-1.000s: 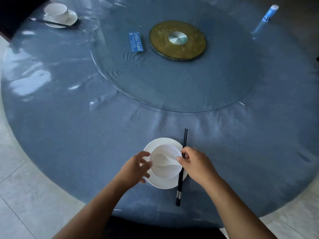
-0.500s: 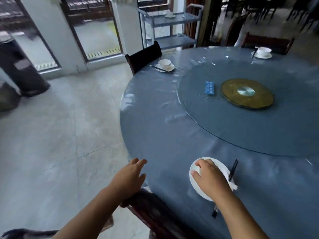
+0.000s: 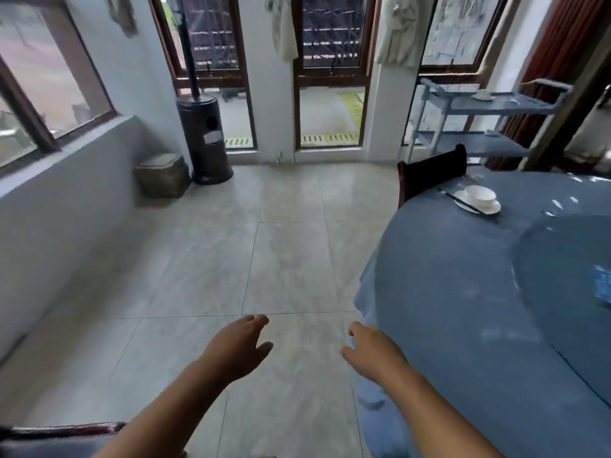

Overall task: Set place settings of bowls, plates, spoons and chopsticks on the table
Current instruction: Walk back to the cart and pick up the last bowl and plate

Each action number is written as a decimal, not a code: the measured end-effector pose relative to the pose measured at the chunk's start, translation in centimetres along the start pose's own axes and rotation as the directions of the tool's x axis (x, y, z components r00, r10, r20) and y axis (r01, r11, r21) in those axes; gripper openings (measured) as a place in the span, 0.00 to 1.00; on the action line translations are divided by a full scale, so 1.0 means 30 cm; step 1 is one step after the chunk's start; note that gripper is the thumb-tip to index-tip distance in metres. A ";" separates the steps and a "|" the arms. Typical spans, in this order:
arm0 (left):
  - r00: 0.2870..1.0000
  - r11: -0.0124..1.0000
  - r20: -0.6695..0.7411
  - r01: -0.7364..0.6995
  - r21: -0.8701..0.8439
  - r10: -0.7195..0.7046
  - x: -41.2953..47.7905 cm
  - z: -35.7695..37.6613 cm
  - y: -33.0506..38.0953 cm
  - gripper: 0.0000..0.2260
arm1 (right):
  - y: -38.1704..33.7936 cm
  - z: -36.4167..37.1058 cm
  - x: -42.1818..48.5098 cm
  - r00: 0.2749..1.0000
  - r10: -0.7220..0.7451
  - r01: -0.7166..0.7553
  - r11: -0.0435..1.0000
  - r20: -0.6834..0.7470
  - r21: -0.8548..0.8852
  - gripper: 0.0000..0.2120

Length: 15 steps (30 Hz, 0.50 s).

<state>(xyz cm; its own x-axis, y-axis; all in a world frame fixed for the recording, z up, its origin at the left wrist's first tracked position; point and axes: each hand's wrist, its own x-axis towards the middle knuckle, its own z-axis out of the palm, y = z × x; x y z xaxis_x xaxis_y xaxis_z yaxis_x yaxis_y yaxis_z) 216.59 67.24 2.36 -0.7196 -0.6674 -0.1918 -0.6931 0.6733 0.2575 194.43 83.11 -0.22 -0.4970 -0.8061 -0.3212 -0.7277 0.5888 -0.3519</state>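
Over the floor [image 3: 281, 242], both hands hang empty with fingers loosely spread: the left hand [image 3: 236, 350] clear of the desk [image 3: 463, 309], the right hand [image 3: 373, 353] at its near edge. Across the desk, by a chair [image 3: 431, 173], a bowl [image 3: 481, 194] sits on a plate [image 3: 492, 208], chopsticks [image 3: 459, 201] along the plate's left side.

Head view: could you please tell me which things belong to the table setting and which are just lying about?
Job: table, bowl, plate, chopsticks, empty left hand and right hand; probably the cart.
Lying about: heater, basket, chair, blue card.
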 end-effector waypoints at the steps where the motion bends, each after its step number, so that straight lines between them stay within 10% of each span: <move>1: 1.000 1.000 -0.002 0.019 -0.010 -0.019 0.054 -0.026 -0.062 0.23 | -0.053 -0.007 0.075 1.000 -0.005 0.006 1.000 0.019 -0.019 0.23; 15: 0.991 0.993 0.128 -0.062 0.098 0.049 1.160 -0.237 -0.271 0.23 | -0.096 -0.293 1.088 0.993 0.119 -0.119 0.992 -0.016 -0.030 0.26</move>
<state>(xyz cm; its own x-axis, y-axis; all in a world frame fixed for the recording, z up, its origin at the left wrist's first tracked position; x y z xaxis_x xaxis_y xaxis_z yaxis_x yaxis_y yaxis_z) 197.49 36.28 0.31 -0.7521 -0.5874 -0.2989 -0.6483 0.7409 0.1752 176.14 54.59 -1.96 -0.5871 -0.7315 -0.3467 -0.6774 0.6785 -0.2843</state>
